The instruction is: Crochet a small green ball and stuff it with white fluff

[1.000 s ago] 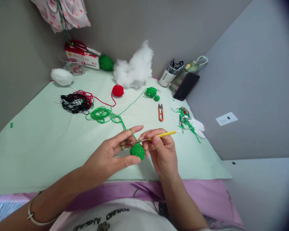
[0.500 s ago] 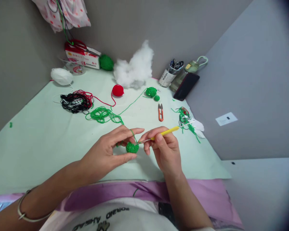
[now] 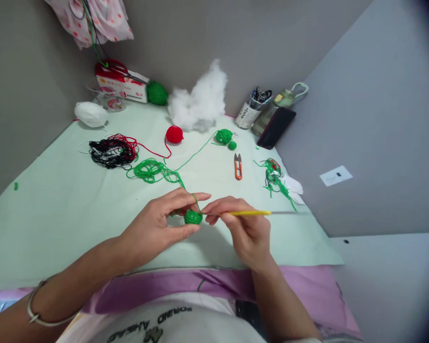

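Note:
My left hand [image 3: 159, 226] pinches a small green crocheted piece [image 3: 193, 217] between thumb and fingers, with green yarn looped over the index finger. That yarn runs back to a loose green yarn tangle [image 3: 150, 170] on the pale green table [image 3: 57, 209]. My right hand [image 3: 243, 228] grips a yellow-handled crochet hook [image 3: 252, 213], held almost level, its tip at the green piece.
Orange thread snips [image 3: 238, 166] lie just beyond my hands. Further back are a red yarn ball [image 3: 174, 134], a black and red yarn tangle [image 3: 112, 151], small green crocheted balls [image 3: 224, 137], white stuffing [image 3: 202, 104], a white yarn ball [image 3: 91, 114], a phone [image 3: 276, 127] and green scraps [image 3: 277, 178].
The green piece has turned in my left fingers and shows smaller. The crochet hook's handle has dropped from pointing up-right to nearly level, and my right hand has shifted slightly right.

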Tool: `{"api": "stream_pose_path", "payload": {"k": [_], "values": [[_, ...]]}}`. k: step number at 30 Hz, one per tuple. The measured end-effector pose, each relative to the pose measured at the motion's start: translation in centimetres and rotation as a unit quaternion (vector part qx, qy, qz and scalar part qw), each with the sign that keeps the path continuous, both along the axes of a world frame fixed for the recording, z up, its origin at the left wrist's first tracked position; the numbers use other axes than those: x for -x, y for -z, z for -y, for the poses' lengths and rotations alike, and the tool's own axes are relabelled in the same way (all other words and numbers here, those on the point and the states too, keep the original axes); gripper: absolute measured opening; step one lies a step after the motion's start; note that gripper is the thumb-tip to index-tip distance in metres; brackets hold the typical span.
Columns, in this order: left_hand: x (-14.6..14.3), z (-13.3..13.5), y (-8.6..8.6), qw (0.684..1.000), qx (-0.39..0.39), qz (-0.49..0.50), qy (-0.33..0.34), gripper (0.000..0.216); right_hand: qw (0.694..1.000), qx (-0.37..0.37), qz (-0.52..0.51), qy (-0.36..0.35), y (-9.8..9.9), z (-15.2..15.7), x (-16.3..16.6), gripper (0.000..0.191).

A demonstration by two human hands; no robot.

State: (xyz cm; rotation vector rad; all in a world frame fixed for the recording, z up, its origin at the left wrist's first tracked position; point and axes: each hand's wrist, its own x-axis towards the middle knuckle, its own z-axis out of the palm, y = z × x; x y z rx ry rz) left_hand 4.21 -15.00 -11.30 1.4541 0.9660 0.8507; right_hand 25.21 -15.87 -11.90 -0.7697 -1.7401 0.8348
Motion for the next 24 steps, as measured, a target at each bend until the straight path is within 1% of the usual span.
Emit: {"api": "stream_pose_path", "payload": {"k": [2, 4, 6, 7, 8, 9, 10, 12, 13, 14, 15, 17, 19, 21, 24], "values": [[-0.3, 0.2, 0.3, 0.999, 0.022, 0.012, -0.024, 0.047, 0.990, -0.118, 0.073, 0.020, 0.2, 0.3, 0.2, 0.022], [-0.7, 0.4, 0.6, 0.997, 0.042, 0.038, -0.051, 0.049, 0.965, -0.209, 0.146, 0.059, 0.4, 0.6, 0.5, 0.023], [-1.0, 0.6, 0.8, 0.994, 0.047, 0.062, -0.076, 0.049, 0.934, -0.270, 0.208, 0.108, 0.6, 0.7, 0.8, 0.023], [-1.1, 0.7, 0.9, 0.993, 0.043, 0.071, -0.084, 0.048, 0.922, -0.288, 0.225, 0.127, 0.6, 0.8, 0.9, 0.023], [-1.1, 0.8, 0.9, 0.992, 0.038, 0.078, -0.090, 0.045, 0.918, -0.295, 0.226, 0.135, 0.6, 0.8, 1.0, 0.024], [-1.1, 0.9, 0.9, 0.992, 0.034, 0.083, -0.093, 0.042, 0.925, -0.288, 0.208, 0.132, 0.6, 0.8, 1.1, 0.024], [-1.1, 1.0, 0.9, 0.991, 0.030, 0.088, -0.093, 0.041, 0.941, -0.265, 0.171, 0.122, 0.5, 0.8, 1.1, 0.025], [-1.0, 1.2, 0.8, 0.991, 0.027, 0.099, -0.087, 0.043, 0.979, -0.168, 0.067, 0.092, 0.3, 0.8, 1.0, 0.024], [-0.8, 1.3, 0.8, 0.991, 0.028, 0.101, -0.084, 0.045, 0.991, -0.109, 0.009, 0.079, 0.2, 0.7, 1.0, 0.023], [-0.7, 1.3, 0.8, 0.991, 0.029, 0.101, -0.080, 0.046, 0.996, -0.050, -0.043, 0.067, 0.1, 0.6, 0.9, 0.022], [-0.6, 1.4, 0.8, 0.992, 0.029, 0.099, -0.076, 0.047, 0.994, 0.006, -0.089, 0.056, 0.1, 0.5, 0.9, 0.020], [-0.4, 1.4, 0.7, 0.993, 0.026, 0.090, -0.070, 0.046, 0.982, 0.094, -0.162, 0.029, 0.1, 0.2, 0.8, 0.017], [-0.3, 1.4, 0.6, 0.994, 0.020, 0.084, -0.067, 0.044, 0.967, 0.147, -0.210, 0.000, 0.2, -0.2, 0.7, 0.015], [-0.3, 1.3, 0.6, 0.994, 0.021, 0.084, -0.064, 0.044, 0.956, 0.176, -0.235, -0.018, 0.4, -0.4, 0.8, 0.015], [-0.4, 1.3, 0.6, 0.994, 0.032, 0.092, -0.058, 0.045, 0.956, 0.174, -0.234, -0.030, 0.6, -0.5, 1.0, 0.014]]}}
